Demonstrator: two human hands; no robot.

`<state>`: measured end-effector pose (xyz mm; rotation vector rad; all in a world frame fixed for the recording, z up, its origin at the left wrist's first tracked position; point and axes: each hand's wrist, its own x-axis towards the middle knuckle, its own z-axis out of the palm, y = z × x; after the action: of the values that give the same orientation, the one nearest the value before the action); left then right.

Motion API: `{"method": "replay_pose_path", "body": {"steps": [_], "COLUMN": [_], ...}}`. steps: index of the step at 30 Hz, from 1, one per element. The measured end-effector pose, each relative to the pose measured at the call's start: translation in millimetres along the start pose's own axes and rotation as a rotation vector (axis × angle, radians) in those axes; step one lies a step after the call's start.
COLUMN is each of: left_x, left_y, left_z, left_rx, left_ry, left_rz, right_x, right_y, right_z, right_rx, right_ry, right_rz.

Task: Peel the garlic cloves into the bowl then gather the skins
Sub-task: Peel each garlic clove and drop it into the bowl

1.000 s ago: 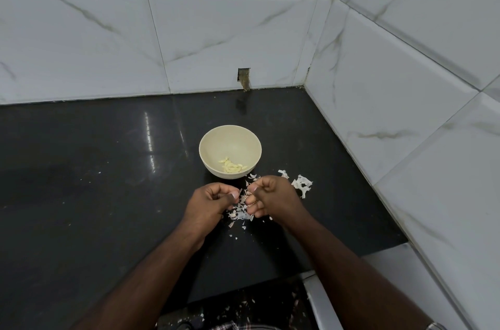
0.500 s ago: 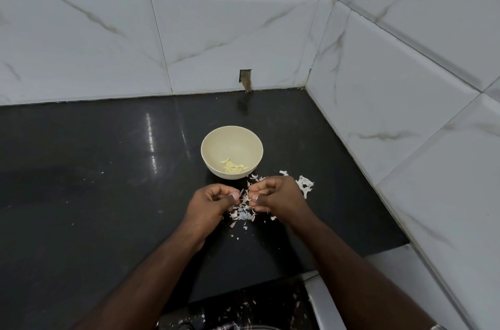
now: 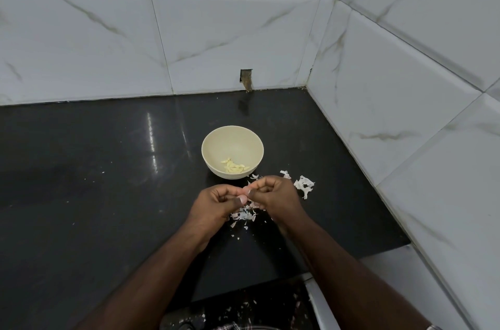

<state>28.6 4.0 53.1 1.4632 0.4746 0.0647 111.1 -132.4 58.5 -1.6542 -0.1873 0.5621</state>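
Two hands over black countertop (image 3: 108, 194), fingertips meeting. Left hand (image 3: 216, 204) and right hand (image 3: 273, 194) both pinch one garlic clove (image 3: 246, 190), mostly hidden. One cream bowl (image 3: 232, 155) just beyond, holding several peeled cloves (image 3: 234, 166), too clustered to count exactly. Skins (image 3: 244, 214) scattered beneath hands; one larger skin clump (image 3: 304, 184) right of them.

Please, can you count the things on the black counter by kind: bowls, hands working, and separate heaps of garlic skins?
Bowls: 1, the cream bowl with peeled cloves inside.
Hands: 2, the left hand and the right hand, together pinching a garlic clove.
Skin heaps: 2, the skins under the hands and the skins to the right.
Total: 5.
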Motion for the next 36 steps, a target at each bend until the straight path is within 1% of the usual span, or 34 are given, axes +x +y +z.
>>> {"method": "replay_pose_path", "body": {"steps": [2, 4, 9, 19, 25, 27, 29, 33, 35, 36], "left_x": [0.5, 1.2, 3.0, -0.1, -1.9, -1.3, -0.4, 2.3, 2.3, 2.0], "left_y": [0.1, 0.1, 0.3, 4.2, 5.2, 4.3, 3.4, 1.1, 0.4, 0.2], "left_z": [-0.3, -1.0, -2.6, -3.7, -1.6, -2.2, -3.3, -7.8, -7.7, -6.8], "left_rx": [0.009, -0.007, -0.044, 0.001, 0.055, 0.102, 0.168, 0.233, 0.216, 0.206], "left_ry": [0.005, 0.028, 0.106, 0.073, 0.077, 0.068, 0.041, -0.008, -0.012, 0.002], "left_rz": [-0.001, -0.003, -0.006, 0.010, 0.063, 0.099, 0.145, 0.221, 0.201, 0.173], "right_x": [-0.9, -2.0, -2.3, -3.2, -1.7, -1.9, -2.9, -5.8, -7.7, -8.2], "right_y": [0.8, 0.4, -3.0, -5.4, -4.3, -4.3, -5.6, -9.3, -9.6, -9.0], "right_z": [1.1, 2.6, -0.9, -0.7, 1.3, 2.5, 2.9, 1.8, 3.4, 5.1], "right_rx": [0.078, 0.154, 0.203, 0.250, 0.055, 0.020, 0.048, 0.204, 0.231, 0.209], "right_ry": [-0.018, -0.072, -0.136, -0.071, -0.017, -0.007, -0.012, -0.048, -0.048, -0.035], "right_rz": [0.023, 0.068, 0.093, 0.081, 0.068, 0.094, 0.144, 0.251, 0.245, 0.212]}}
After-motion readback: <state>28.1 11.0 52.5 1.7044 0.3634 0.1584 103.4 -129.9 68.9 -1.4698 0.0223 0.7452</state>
